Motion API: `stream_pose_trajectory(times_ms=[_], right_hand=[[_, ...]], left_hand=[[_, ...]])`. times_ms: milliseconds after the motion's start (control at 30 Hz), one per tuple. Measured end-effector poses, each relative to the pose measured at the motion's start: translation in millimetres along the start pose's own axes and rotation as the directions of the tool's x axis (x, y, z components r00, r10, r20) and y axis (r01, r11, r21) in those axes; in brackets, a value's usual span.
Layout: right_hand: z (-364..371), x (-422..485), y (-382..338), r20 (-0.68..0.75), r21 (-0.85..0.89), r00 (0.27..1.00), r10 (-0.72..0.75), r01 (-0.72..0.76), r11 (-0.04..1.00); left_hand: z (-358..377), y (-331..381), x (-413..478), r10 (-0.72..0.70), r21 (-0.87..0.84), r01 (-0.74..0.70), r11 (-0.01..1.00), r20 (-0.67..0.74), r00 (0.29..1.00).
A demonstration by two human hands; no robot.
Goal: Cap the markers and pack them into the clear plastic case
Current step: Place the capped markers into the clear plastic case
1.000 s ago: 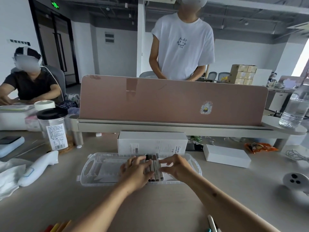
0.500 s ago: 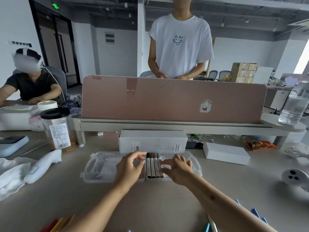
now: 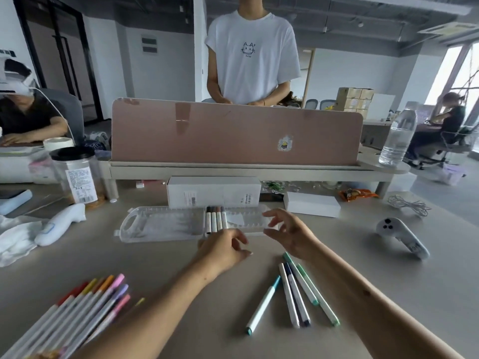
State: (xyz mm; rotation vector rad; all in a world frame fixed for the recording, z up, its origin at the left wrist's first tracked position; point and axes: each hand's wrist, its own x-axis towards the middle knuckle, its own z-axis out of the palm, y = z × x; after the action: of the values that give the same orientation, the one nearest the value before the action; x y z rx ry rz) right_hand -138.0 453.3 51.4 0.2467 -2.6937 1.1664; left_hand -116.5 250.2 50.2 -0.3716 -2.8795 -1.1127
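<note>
One clear case (image 3: 160,224), four markers (image 3: 216,221) inside, five markers (image 3: 294,288) loose at right

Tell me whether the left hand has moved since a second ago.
Yes. The left hand has drawn back toward the person, off the markers, to the near edge of the clear case.

An open-plan office: a pink rounded desk partition panel (image 3: 233,130) splits shared beige desktops (image 3: 168,268). Behind it stand grey swivel chairs (image 3: 312,103) and stacked brown cardboard boxes (image 3: 355,98), with a bare grey ceiling (image 3: 363,24) above.
</note>
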Motion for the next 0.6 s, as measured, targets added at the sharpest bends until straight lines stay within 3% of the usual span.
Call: stream_pose_trajectory(times_ms=[267, 433, 600], right_hand=[[-29, -74, 16, -0.095, 0.169, 0.991, 0.091, -0.074, 0.983], [-39, -101, 28, -0.088, 0.125, 0.983, 0.161, -0.149, 0.981], [-43, -122, 34, -0.094, 0.017, 0.973, 0.212, -0.211, 0.977]], left_hand=[[28, 24, -44, -0.002, 0.089, -0.008, 0.996, 0.114, 0.993], [40, 33, -55, 0.019, 0.201, -0.042, 0.979, 0.117, 0.993], [53, 30, -57, 0.122, 0.286, -0.106, 0.952, -0.037, 0.992]])
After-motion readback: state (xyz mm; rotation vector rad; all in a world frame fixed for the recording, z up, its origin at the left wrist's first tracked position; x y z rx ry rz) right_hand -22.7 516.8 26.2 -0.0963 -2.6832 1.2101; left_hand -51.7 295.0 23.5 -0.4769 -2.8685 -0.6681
